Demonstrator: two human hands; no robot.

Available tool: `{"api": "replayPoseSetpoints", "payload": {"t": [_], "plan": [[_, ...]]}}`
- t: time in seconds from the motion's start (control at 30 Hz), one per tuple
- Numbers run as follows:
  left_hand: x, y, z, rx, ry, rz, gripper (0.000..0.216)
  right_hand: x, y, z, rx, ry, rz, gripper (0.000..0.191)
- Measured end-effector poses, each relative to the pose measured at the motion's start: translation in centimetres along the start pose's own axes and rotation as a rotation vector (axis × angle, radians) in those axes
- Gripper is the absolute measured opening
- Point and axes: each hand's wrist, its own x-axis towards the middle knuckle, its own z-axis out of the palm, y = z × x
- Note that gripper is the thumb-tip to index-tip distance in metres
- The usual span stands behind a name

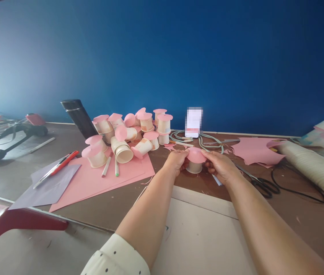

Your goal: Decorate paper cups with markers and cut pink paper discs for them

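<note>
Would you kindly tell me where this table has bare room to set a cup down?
Free: the pale board between the held cup and the near edge, and the brown tabletop left of the red cutter. Crowded: the cup pile, cables and scissors.

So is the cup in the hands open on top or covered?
Covered. A pink paper circle sits over the top of the cup, which the left hand and right hand hold from either side.

Craft workspace; pink paper sheets (101,179), capped paper cups (127,133), scissors (258,181) on table (35,168); blue wall (179,57).
</note>
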Motion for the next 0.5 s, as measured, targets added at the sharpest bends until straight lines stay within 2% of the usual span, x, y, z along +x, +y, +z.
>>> {"api": "replayPoseSetpoints", "payload": {"t": [0.5], "plan": [[0.09,-0.14,-0.05,-0.02,-0.006,-0.006,0.017,-0.16,0.04,0.04,0.1,-0.032,0.045,0.04]]}}
